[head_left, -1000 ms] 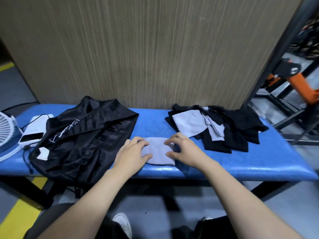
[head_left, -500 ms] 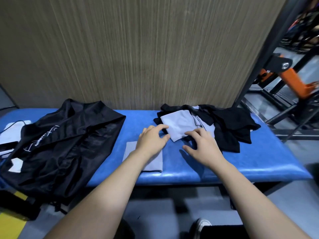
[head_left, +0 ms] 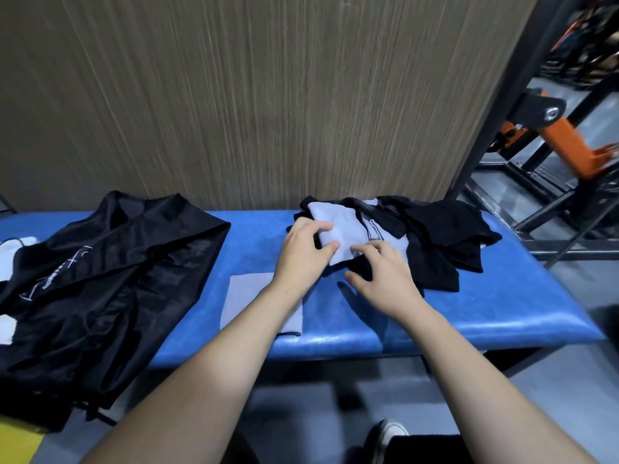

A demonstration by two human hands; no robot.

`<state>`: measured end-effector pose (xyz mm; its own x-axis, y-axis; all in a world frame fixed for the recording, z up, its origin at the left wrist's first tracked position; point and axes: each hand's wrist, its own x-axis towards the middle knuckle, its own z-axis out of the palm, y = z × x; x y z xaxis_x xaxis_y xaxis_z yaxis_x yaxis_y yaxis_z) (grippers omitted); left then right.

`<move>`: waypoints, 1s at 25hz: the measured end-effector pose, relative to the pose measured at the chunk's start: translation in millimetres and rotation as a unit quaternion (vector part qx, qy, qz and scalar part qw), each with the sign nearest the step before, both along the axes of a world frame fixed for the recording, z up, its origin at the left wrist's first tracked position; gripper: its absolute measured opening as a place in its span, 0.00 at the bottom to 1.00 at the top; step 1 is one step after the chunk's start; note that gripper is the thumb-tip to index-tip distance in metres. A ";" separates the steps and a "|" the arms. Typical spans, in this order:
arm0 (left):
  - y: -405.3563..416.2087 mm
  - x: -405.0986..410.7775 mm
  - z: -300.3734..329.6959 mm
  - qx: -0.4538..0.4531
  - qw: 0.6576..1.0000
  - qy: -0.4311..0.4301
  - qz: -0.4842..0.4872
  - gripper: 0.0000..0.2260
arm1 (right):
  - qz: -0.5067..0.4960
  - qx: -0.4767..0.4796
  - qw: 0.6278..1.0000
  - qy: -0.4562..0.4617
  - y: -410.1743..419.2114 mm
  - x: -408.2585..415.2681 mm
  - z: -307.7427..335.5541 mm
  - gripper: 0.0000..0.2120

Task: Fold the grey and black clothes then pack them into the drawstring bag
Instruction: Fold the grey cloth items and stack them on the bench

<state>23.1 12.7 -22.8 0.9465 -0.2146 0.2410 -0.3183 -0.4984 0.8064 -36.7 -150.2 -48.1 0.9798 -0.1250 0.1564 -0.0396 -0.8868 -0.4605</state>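
A pile of black clothes [head_left: 438, 239] lies on the right half of the blue bench [head_left: 502, 313], with a grey cloth [head_left: 345, 229] on top of its left side. My left hand [head_left: 304, 252] pinches the left edge of that grey cloth between thumb and fingers. My right hand [head_left: 382, 272] rests on the cloth's near edge, fingertips pressing on it. A folded grey cloth [head_left: 244, 296] lies flat near the bench's front edge, partly hidden under my left forearm. The black drawstring bag [head_left: 100, 279] sprawls over the bench's left end.
A wood-grain wall panel [head_left: 268, 95] stands right behind the bench. Black metal frames and an orange machine [head_left: 569, 145] fill the right side. White items [head_left: 13, 259] peek out beside the bag at far left. My shoe [head_left: 388, 437] is on the grey floor below.
Both hands left the folded grey cloth and moved right and back to the pile. My left hand has taken hold of the grey cloth on top. The camera turned right.
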 end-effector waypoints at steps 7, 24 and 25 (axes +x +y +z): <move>35.4 -39.6 27.1 -0.168 0.985 -0.008 -0.048 0.09 | -0.018 0.379 0.925 -0.030 31.4 -13.6 32.6 0.19; 79.2 -64.6 29.9 -0.326 0.880 0.326 -0.112 0.17 | 0.097 0.395 0.913 -0.026 94.3 -24.6 40.9 0.15; 77.4 -65.0 29.0 -0.319 0.880 0.335 -0.108 0.18 | 0.098 0.379 0.920 -0.022 96.3 -24.0 39.4 0.15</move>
